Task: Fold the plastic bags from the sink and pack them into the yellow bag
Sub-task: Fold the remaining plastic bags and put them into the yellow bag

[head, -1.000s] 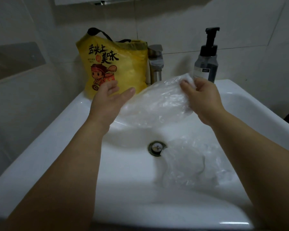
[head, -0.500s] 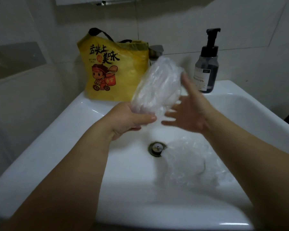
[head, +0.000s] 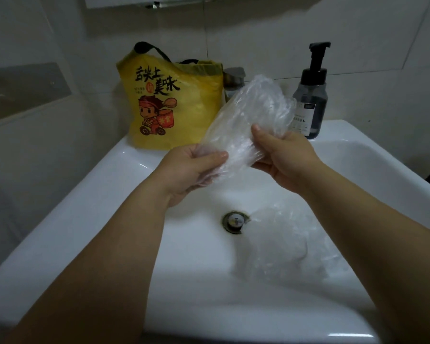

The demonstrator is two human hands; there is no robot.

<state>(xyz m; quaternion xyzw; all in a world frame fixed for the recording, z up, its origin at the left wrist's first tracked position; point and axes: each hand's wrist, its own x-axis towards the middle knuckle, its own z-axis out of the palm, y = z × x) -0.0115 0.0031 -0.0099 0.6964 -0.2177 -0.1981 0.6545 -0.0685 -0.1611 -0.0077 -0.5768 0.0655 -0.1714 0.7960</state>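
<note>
Head view, yellow bag (head: 199, 108) (lettered 舌尖上美味), crumpled clear plastic bag (head: 255, 112)

My feed is dim and greyish, with soft light from above and no hard shadows. Small glare streaks sit on the near rim and the left ledge of the sink (head: 67, 234). The forearms (head: 104, 276) at the bottom are the darkest part. The wide lens bows the wall tiles (head: 271, 36) and the sink's edges toward the corners. The raised plastic bag (head: 253, 112) has a faint sheen and smeared creases. The second bag (head: 286, 247) nearly melts into the white basin. Print on the yellow bag (head: 196, 112) stays readable.
</note>
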